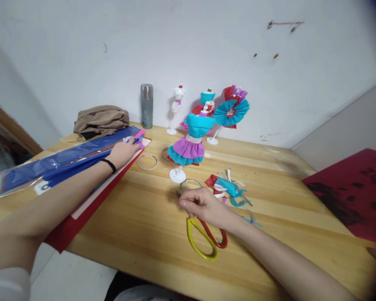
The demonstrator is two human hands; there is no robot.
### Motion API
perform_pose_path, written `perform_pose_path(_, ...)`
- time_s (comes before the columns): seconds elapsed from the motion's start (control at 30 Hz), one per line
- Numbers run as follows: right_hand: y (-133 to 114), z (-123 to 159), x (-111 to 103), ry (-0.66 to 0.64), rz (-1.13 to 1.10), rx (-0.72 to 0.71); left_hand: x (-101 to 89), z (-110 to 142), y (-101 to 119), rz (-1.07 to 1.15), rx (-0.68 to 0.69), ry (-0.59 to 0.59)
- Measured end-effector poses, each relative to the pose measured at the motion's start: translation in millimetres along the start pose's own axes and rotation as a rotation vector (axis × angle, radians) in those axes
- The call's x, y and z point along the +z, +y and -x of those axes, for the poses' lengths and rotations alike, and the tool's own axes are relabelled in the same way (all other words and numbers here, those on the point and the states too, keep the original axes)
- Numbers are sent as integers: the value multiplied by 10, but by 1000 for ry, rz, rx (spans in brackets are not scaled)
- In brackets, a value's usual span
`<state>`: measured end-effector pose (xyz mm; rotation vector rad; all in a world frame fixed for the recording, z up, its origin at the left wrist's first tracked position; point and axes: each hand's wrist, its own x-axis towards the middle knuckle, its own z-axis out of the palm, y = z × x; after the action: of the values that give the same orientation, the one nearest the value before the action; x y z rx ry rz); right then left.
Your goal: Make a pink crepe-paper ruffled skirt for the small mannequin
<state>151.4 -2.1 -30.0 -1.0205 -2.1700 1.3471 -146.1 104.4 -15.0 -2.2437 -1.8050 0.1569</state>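
My left hand [123, 154], with a black band at the wrist, reaches over the pile of coloured sheets on the left. Its fingers close on the end of some pink and blue crepe paper [140, 134]. My right hand [203, 205] is closed around the middle of a pair of scissors [202, 242]; their yellow and red handles stick out below it, and the blades are mostly hidden. Just beyond stands a small white mannequin in a turquoise and purple paper dress [194, 140]. Turquoise, red and white paper scraps [230, 188] lie to the right.
Rolls of tape [147, 161] lie near the mannequin. Behind it are a plain mannequin [176, 102], two more dressed ones and a grey flask [147, 106]. Brown cloth [102, 119] lies at the back left. A red bag or box [352, 194] stands at the right edge.
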Motion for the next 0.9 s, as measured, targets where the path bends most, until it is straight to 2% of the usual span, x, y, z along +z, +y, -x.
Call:
perform_pose_path(0.2, -54, 10, -2, -20, 25, 0, 54, -40, 96, -4, -50, -7)
perform_pose_path(0.5, -23, 4, 19, -35, 54, -20, 62, -40, -69, -3, -57, -41)
perform_pose_path(0.73, -30, 7, 57, -49, 64, -28, 97, -61, -45, -8, -42, -71)
perform_pose_path(0.9, 12, -1, 68, -66, 58, -4, 98, -108, -122, -6, -15, -116)
